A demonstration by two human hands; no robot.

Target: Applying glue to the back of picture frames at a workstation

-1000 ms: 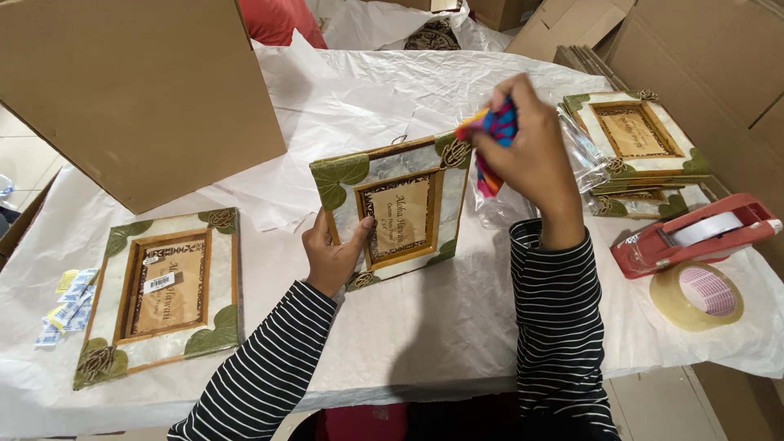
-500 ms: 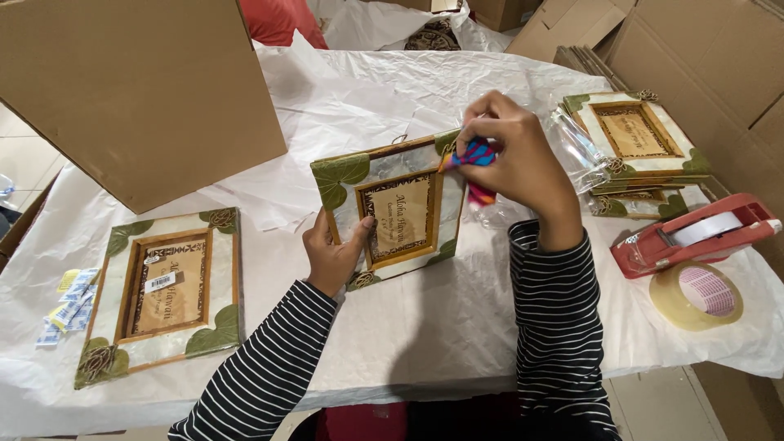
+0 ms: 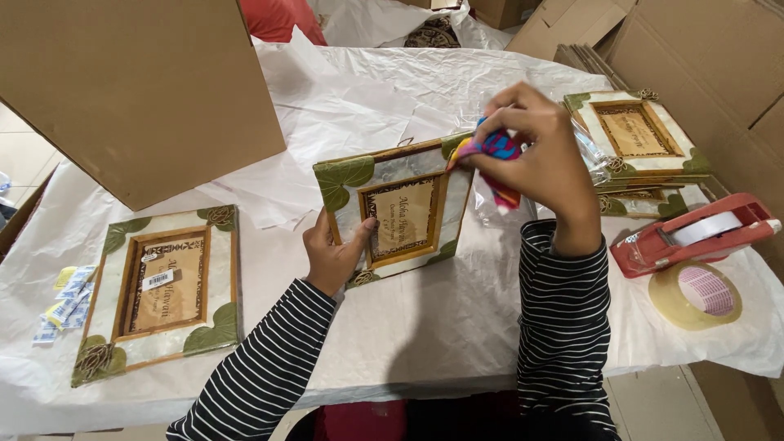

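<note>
My left hand (image 3: 333, 255) grips the lower left edge of a picture frame (image 3: 398, 206) decorated with green leaves, holding it tilted up off the table. My right hand (image 3: 535, 163) is closed on a bright multicoloured cloth (image 3: 487, 151) pressed against the frame's upper right corner. Both arms wear black-and-white striped sleeves.
A second matching frame (image 3: 162, 287) lies flat at the left, with small packets (image 3: 64, 300) beside it. More frames (image 3: 639, 135) are stacked at the right, near a red tape dispenser (image 3: 690, 233) and a tape roll (image 3: 696, 296). A large cardboard box (image 3: 139, 86) stands at back left on the white-covered table (image 3: 425, 327).
My right hand has moved the cloth from above the frame's corner down onto it and rubs there. My left hand and the frame stay in place.
</note>
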